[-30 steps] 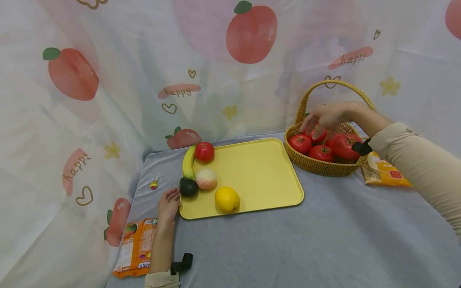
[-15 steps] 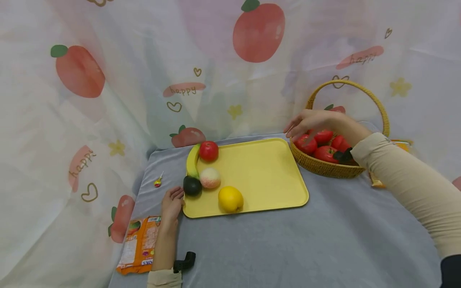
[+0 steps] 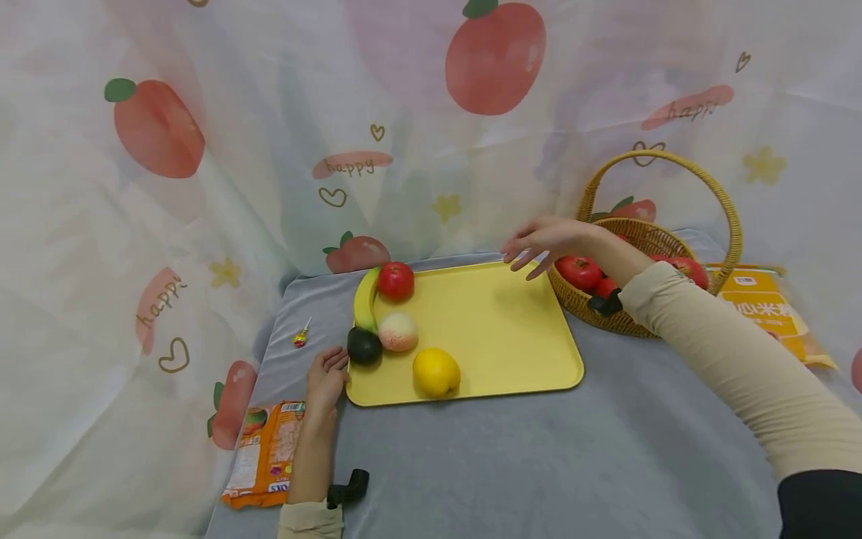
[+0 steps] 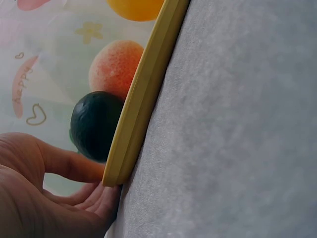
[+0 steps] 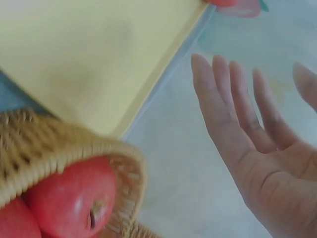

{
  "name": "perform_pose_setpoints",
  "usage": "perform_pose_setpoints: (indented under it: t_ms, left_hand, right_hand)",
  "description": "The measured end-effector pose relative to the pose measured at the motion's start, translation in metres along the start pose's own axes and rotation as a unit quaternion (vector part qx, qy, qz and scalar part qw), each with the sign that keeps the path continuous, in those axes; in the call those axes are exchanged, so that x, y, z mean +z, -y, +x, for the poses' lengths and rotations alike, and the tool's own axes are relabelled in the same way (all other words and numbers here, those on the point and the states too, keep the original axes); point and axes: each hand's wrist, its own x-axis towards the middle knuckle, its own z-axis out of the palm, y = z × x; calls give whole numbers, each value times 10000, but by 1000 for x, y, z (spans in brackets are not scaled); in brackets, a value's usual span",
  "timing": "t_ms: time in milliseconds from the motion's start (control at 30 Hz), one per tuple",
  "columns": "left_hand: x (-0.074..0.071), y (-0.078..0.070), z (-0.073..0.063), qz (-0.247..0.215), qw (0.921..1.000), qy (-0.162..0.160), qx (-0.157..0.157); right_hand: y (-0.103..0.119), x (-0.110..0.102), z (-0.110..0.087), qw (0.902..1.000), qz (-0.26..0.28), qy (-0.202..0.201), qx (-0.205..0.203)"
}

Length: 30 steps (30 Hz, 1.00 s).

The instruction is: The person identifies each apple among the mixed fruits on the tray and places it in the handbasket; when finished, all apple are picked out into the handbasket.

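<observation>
My left hand (image 3: pixel 327 376) rests at the left edge of the yellow tray (image 3: pixel 498 352), its thumb against the rim beside a dark green avocado (image 3: pixel 364 346). In the left wrist view, the thumb (image 4: pixel 74 166) meets the tray corner while the other fingers lie lower. My right hand (image 3: pixel 548 243) hovers over the tray's back right corner, fingers spread and holding nothing. Behind its wrist stands a wicker basket (image 3: pixel 730 217) of red fruit (image 3: pixel 579 272), partly hidden by the sleeve. The tray also bears a banana (image 3: pixel 365 299), a red round fruit (image 3: pixel 396 281), a peach (image 3: pixel 398 332) and a yellow fruit (image 3: pixel 436 373).
An orange snack packet (image 3: pixel 266 453) lies left of my left forearm, and a lollipop (image 3: pixel 300 339) lies beyond that hand. Right of the basket is another orange-yellow packet (image 3: pixel 774 311). A printed curtain (image 3: pixel 431 150) borders the grey cloth (image 3: pixel 505 464) at the back and left.
My right hand has moved left from above the basket to over the tray's back right corner, still holding nothing. The left hand stays at the tray edge; the head view has shifted slightly.
</observation>
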Motion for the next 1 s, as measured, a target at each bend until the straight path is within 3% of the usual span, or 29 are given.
perform_pose_setpoints:
  t_ms: [267, 767, 1000]
  left_hand:
    - [1, -1, 1, -167, 9999, -33, 16]
    - [0, 2, 7, -37, 10000, -32, 11]
    - [-1, 1, 10, -45, 9999, -86, 103]
  right_hand:
    - [2, 17, 24, 9995, 287, -86, -45]
    - [5, 56, 69, 9970, 775, 12, 28]
    - [5, 76, 90, 9930, 1164, -180, -114]
